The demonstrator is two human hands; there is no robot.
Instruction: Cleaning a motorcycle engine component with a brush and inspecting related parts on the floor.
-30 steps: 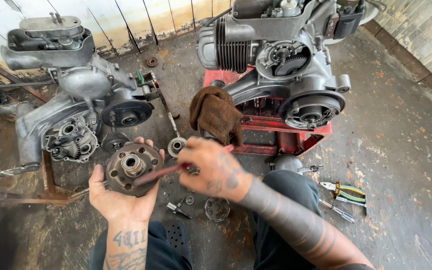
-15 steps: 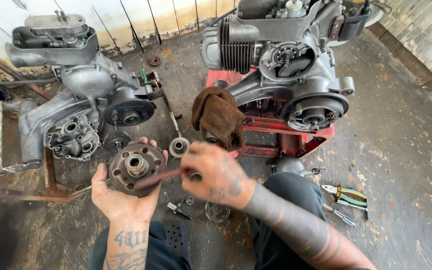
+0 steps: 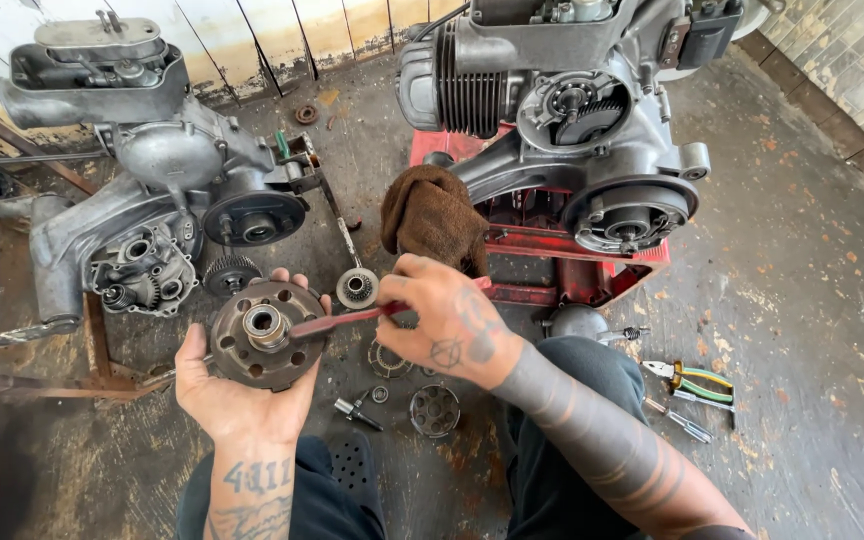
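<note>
Head view: we start with the biggest pieces, two grey engines on the concrete floor [image 3: 802,300], one on a red stand [image 3: 592,255] at upper right with a brown rag [image 3: 434,218] draped on it, the other, an opened engine case [image 3: 142,215], at left. Between them our left hand [image 3: 237,395] cups a round, dark metal drum [image 3: 264,333] from beneath, fingers curled up round its rim. We judge it heavy, rigid and probably greasy, so a slack grip could let it slide; the rim and underside look like the sound places to hold, not the raised hub. Our right hand [image 3: 444,322] is closed round the handle of a thin red tool [image 3: 337,320], its tip against the hub. Smaller bits lie below: a small gear [image 3: 356,288], a perforated disc [image 3: 434,410], pliers [image 3: 690,378]. Against the earlier frames, the drum sits marginally lower and nearer us, and the grips on drum and tool look unchanged.
</note>
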